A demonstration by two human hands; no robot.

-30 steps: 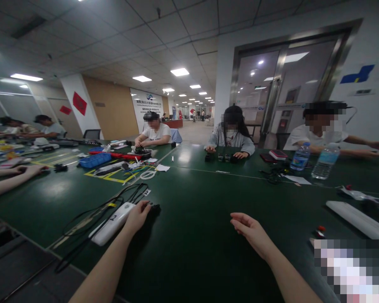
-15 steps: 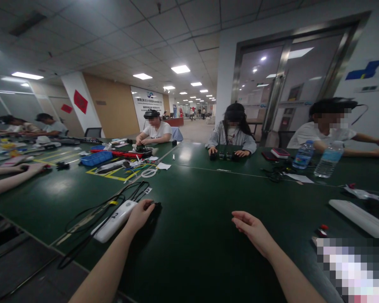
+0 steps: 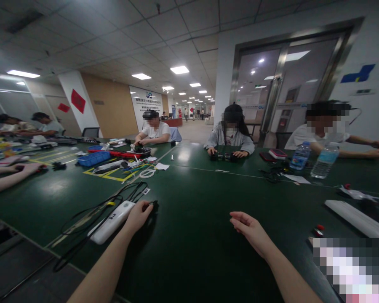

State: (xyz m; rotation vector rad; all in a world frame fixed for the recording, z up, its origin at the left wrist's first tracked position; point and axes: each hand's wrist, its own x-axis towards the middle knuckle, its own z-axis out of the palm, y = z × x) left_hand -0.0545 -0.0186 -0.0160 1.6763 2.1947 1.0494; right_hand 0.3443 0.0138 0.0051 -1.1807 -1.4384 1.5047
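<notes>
My left hand (image 3: 140,215) is closed at the fingertips on a small black object (image 3: 155,204), whose kind I cannot make out. Beside this hand lies a white power strip (image 3: 112,223) marked "2". Black cables (image 3: 126,195) run past it, one with a "2" tag (image 3: 146,191). My right hand (image 3: 248,227) is apart from the left, over the green table (image 3: 192,240). Its fingers are loosely bent with a slight gap to the thumb, and nothing shows between them.
Another person's hands (image 3: 31,171) are at the left. A blue basket (image 3: 94,159), a white coiled cable (image 3: 147,173) and tools lie ahead. Across the table, a person's hands touch black objects (image 3: 222,156). Two water bottles (image 3: 324,162) and a long white bar (image 3: 356,216) are on the right.
The view has shifted a little, so most things sit slightly further left. Both my hands keep nearly the same pose, the left still pinching the small black object.
</notes>
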